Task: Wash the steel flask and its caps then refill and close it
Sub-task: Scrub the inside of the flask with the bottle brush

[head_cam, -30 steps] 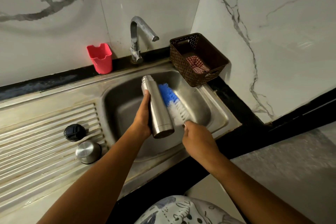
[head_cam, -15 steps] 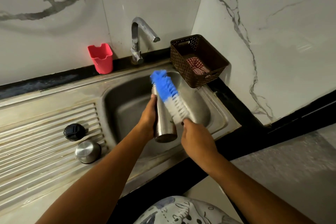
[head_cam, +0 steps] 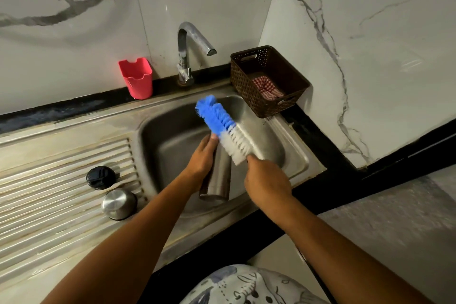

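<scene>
Over the sink (head_cam: 172, 136), the left hand (head_cam: 203, 155) stayed wrapped round the steel flask (head_cam: 218, 177), held tilted above the basin. The right hand (head_cam: 266, 180), clamped on the handle of the brush (head_cam: 223, 126), had drawn the bristles up from the flask's right flank to beyond its far end, which they hid. The outer scrub seemed done, the interior next. The black cap (head_cam: 100, 177) and steel cap (head_cam: 119, 203) lay on the draining board, left, apparently unwashed.
</scene>
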A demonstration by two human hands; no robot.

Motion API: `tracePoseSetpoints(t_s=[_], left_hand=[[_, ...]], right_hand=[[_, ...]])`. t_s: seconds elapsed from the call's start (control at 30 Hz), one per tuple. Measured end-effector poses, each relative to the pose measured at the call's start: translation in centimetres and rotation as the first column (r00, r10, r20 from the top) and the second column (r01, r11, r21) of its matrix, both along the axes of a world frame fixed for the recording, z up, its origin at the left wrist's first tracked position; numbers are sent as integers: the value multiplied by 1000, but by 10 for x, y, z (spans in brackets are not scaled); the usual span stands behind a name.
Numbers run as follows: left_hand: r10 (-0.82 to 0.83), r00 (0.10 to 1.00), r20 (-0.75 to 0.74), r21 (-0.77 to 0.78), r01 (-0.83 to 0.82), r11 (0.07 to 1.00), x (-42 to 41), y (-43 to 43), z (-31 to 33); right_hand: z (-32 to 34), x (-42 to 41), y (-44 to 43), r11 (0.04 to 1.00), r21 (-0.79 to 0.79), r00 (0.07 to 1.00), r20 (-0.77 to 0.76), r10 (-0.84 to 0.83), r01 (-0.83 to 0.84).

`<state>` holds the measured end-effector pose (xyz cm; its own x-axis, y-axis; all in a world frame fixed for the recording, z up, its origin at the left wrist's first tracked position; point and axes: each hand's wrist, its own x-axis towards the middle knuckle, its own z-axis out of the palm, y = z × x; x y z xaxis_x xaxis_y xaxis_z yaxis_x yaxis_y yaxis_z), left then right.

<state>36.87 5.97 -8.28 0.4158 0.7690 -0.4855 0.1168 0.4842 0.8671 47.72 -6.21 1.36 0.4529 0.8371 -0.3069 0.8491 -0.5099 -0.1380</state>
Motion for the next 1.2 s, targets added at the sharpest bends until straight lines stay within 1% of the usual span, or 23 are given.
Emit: tracePoseSetpoints(t_s=[0.1, 0.17, 0.27, 0.33, 0.4, 0.47, 0.53, 0.57, 0.67, 0.73, 0.8, 0.9, 0.93, 0.97, 1.03, 1.1, 1.17, 1.2], left_hand=[[-97, 973, -212, 216, 143, 966, -3, -3, -6], [-131, 940, -314, 279, 223, 934, -10, 3, -7], [-90, 859, -505, 379, 314, 870, -20, 17, -5], [-96, 759, -644, 407, 446, 797, -23, 23, -3], [-100, 654, -750, 429, 596, 679, -19, 20, 0], [-81, 585, -807, 451, 700, 554, -12, 14, 0], [-52, 559, -827, 465, 733, 496, -9, 10, 0], [-32, 561, -827, 474, 727, 496, -10, 11, 0], [50, 563, -825, 493, 675, 549, -21, 22, 0], [97, 548, -831, 505, 668, 547, -26, 27, 4], [121, 539, -834, 525, 706, 476, -21, 23, 9], [148, 549, -822, 564, 754, 336, -9, 6, 12], [152, 555, -818, 572, 757, 316, -7, 2, 11], [154, 562, -813, 579, 749, 321, -7, 1, 10], [167, 571, -804, 587, 716, 376, -14, 6, 9], [205, 555, -806, 585, 699, 411, -24, 15, 7], [231, 547, -804, 591, 699, 402, -29, 17, 8], [226, 556, -800, 597, 702, 388, -27, 15, 9]], right_hand=[[8, 19, 19, 999, -18, 998, 32, -45, 45], [20, 30, 19, 998, -59, 998, 55, -23, 27], [35, 39, 8, 987, -159, 995, 96, -9, 24], [40, 41, 6, 969, -242, 990, 142, -23, 57], [38, 39, 15, 953, -291, 988, 145, -45, 86], [35, 34, 25, 956, -283, 989, 144, -42, 82], [36, 29, 32, 966, -252, 985, 170, -4, 47], [38, 29, 33, 967, -251, 984, 178, 7, 39], [45, 28, 21, 961, -275, 979, 201, 36, 21], [47, 25, 14, 956, -293, 974, 220, 55, 12], [47, 21, 18, 951, -309, 971, 232, 49, 25], [44, 20, 39, 956, -289, 980, 199, 8, 51], [44, 20, 44, 960, -273, 981, 192, -3, 56], [45, 19, 46, 963, -264, 981, 192, -6, 58], [51, 16, 39, 966, -256, 976, 216, 18, 39], [52, 14, 27, 967, -254, 970, 238, 53, 9], [50, 14, 21, 961, -275, 973, 225, 58, 6], [49, 13, 22, 957, -287, 977, 211, 33, 29]])
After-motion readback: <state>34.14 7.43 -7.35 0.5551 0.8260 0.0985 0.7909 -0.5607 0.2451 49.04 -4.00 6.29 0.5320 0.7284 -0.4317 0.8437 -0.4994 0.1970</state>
